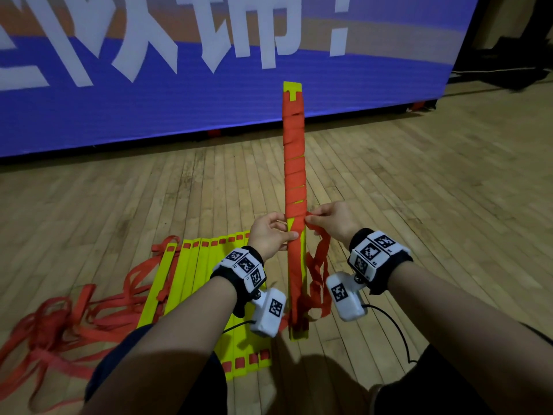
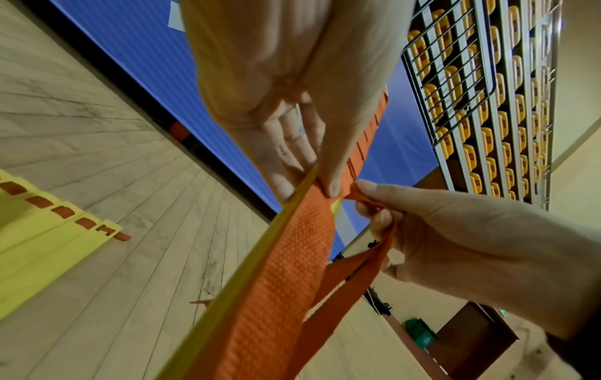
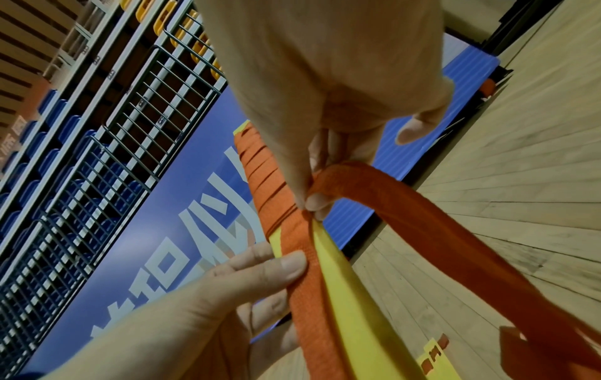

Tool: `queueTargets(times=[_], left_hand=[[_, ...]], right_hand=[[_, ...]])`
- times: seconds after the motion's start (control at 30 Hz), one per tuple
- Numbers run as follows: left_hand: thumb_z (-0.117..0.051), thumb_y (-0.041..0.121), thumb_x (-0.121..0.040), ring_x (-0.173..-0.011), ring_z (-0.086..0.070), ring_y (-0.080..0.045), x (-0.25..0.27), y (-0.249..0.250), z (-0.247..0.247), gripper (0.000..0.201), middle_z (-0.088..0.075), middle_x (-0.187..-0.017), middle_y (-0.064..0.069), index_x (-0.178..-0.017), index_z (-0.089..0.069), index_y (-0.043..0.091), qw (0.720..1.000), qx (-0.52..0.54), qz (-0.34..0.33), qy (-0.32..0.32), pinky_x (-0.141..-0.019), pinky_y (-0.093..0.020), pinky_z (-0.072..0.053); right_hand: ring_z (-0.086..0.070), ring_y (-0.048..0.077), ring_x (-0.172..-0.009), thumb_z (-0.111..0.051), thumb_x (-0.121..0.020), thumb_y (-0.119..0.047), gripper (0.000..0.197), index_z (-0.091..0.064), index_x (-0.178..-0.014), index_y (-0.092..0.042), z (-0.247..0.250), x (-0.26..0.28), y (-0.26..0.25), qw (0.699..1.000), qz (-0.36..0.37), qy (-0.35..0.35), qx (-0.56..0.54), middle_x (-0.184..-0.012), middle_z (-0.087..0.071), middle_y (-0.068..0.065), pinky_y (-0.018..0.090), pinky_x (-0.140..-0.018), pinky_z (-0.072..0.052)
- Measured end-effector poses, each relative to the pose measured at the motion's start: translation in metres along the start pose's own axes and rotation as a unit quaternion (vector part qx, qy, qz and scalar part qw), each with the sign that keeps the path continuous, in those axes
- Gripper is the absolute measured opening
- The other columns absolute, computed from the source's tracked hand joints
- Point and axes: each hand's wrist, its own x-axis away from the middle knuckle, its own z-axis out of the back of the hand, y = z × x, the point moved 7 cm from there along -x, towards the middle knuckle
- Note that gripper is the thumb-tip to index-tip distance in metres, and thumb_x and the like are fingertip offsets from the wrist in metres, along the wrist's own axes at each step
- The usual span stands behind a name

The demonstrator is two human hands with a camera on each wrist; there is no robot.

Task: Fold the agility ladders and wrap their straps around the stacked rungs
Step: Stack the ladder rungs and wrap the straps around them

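A stack of yellow rungs [image 1: 294, 163] stands upright in front of me, its upper half wound with orange strap. My left hand [image 1: 270, 235] grips the stack at mid-height, thumb pressed on the strap [image 2: 333, 189]. My right hand [image 1: 327, 220] pinches the loose orange strap [image 1: 318, 265] at the stack's right edge, right where the winding ends [image 3: 309, 203]. The rest of that strap hangs in loops below my right hand. A second ladder [image 1: 206, 295] lies on the floor at lower left, yellow rungs side by side.
A tangle of orange straps [image 1: 59, 330] from the second ladder spreads over the wooden floor [image 1: 419, 190] at the left. A large blue screen [image 1: 179, 100] with white characters stands behind. Tiered seats [image 2: 488, 102] rise beyond it.
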Motion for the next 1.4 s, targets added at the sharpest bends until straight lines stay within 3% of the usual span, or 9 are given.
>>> queueTargets(times=[0.17, 0.3, 0.4, 0.47, 0.67, 0.97, 1.13, 1.27, 1.4], left_hand=[[-0.073, -0.001, -0.079, -0.056, -0.057, -0.003, 0.002, 0.005, -0.005, 0.031, -0.053, -0.080, 0.004, -0.078, -0.049, 0.018, 0.999, -0.024, -0.038, -0.010, -0.050, -0.022, -0.051], [-0.070, -0.003, -0.080, -0.053, -0.057, -0.002, 0.005, 0.005, -0.015, 0.034, -0.059, -0.083, 0.002, -0.079, -0.042, 0.017, 0.998, -0.028, -0.047, -0.037, -0.052, -0.026, -0.049], [-0.070, -0.003, -0.081, -0.062, -0.059, -0.009, 0.006, 0.005, -0.018, 0.037, -0.062, -0.083, 0.001, -0.082, -0.040, 0.019, 0.997, -0.009, -0.038, -0.067, -0.055, -0.027, -0.049], [-0.068, -0.001, -0.083, -0.063, -0.062, -0.007, 0.006, 0.006, -0.019, 0.035, -0.064, -0.082, 0.002, -0.088, -0.040, 0.019, 0.994, 0.000, -0.028, -0.104, -0.055, -0.023, -0.050], [-0.062, 0.000, -0.089, -0.080, -0.067, -0.015, 0.012, 0.006, -0.022, 0.034, -0.069, -0.090, -0.003, -0.105, -0.043, 0.024, 0.981, 0.053, 0.004, -0.187, -0.069, -0.029, -0.056], [-0.075, -0.002, -0.077, -0.091, -0.067, -0.021, 0.006, -0.001, -0.012, 0.062, -0.063, -0.107, -0.016, -0.124, -0.039, 0.017, 0.991, 0.083, 0.038, -0.095, -0.078, -0.031, -0.057], [-0.079, -0.001, -0.072, -0.098, -0.067, -0.023, 0.005, -0.001, -0.007, 0.062, -0.066, -0.109, -0.015, -0.127, -0.051, 0.002, 0.995, 0.055, 0.046, -0.070, -0.089, -0.034, -0.055], [-0.074, -0.009, -0.074, -0.062, -0.066, 0.001, 0.007, 0.003, -0.009, 0.042, -0.060, -0.086, -0.001, -0.108, -0.054, 0.008, 0.997, 0.044, 0.033, -0.062, -0.060, -0.015, -0.054], [-0.074, -0.006, -0.076, -0.073, -0.065, -0.009, 0.007, 0.004, -0.008, 0.049, -0.060, -0.090, -0.002, -0.118, -0.053, 0.008, 0.996, 0.038, 0.028, -0.071, -0.064, -0.019, -0.057]], right_hand=[[-0.059, 0.017, -0.058, -0.078, -0.076, -0.029, 0.022, -0.067, -0.068, -0.011, -0.005, 0.003, -0.004, 0.999, 0.011, 0.006, 0.034, -0.069, -0.069, 0.011, 0.037, -0.067, -0.051], [-0.058, 0.013, -0.059, -0.079, -0.067, -0.049, 0.039, -0.068, -0.070, -0.012, -0.004, 0.002, 0.000, 0.992, -0.011, 0.046, 0.120, -0.052, -0.061, -0.005, 0.044, -0.082, -0.048], [-0.064, 0.014, -0.065, -0.076, -0.063, -0.060, 0.045, -0.068, -0.073, -0.017, -0.003, 0.003, 0.000, 0.988, -0.020, 0.050, 0.142, -0.055, -0.063, -0.006, 0.048, -0.089, -0.047], [-0.065, 0.011, -0.068, -0.072, -0.065, -0.064, 0.047, -0.069, -0.079, -0.020, 0.000, 0.005, -0.001, 0.985, -0.030, 0.044, 0.162, -0.060, -0.066, -0.006, 0.042, -0.088, -0.045], [-0.058, 0.010, -0.056, -0.077, -0.072, -0.047, 0.040, -0.072, -0.086, -0.009, 0.003, 0.006, -0.002, 0.998, -0.019, -0.009, 0.057, -0.076, -0.071, 0.011, 0.034, -0.068, -0.051], [-0.055, 0.004, -0.048, -0.074, -0.079, -0.034, 0.022, -0.071, -0.079, -0.012, 0.000, 0.010, -0.010, 0.998, 0.013, -0.039, 0.042, -0.070, -0.068, 0.001, 0.020, -0.059, -0.048], [-0.052, 0.007, -0.049, -0.075, -0.079, -0.031, 0.022, -0.074, -0.083, -0.010, -0.001, 0.014, -0.015, 0.997, 0.033, -0.035, 0.058, -0.060, -0.061, 0.002, 0.018, -0.053, -0.044], [-0.054, 0.010, -0.055, -0.077, -0.077, -0.030, 0.014, -0.072, -0.074, -0.018, -0.006, 0.010, -0.012, 0.996, 0.024, -0.030, 0.076, -0.065, -0.064, 0.004, 0.031, -0.066, -0.048], [-0.058, 0.011, -0.058, -0.077, -0.075, -0.037, 0.019, -0.069, -0.062, -0.025, -0.007, 0.006, -0.007, 0.996, 0.016, -0.016, 0.086, -0.060, -0.064, -0.002, 0.044, -0.080, -0.049]])
